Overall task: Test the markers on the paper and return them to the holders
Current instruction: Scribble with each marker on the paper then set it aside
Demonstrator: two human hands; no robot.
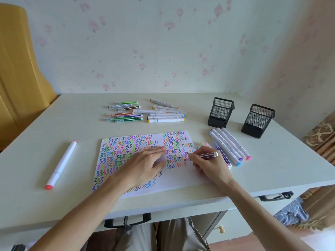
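While left hand (145,164) steadies paper (179,180), right hand (208,164) writes

marker (206,155) tip hidden behind right hand (208,164), holders' (220,112) contents unclear through mesh, marker labels unreadable

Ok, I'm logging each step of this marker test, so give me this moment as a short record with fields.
left hand: left hand flat, pressing the scribble-covered white paper sheet
right hand: right hand grips a thin purple striped marker, tip at the paper
holders: two black mesh pen holders upright at the right rear; contents cannot be told
loose markers: a group at the table rear, a row right of the paper, one red-capped white marker lying at the left
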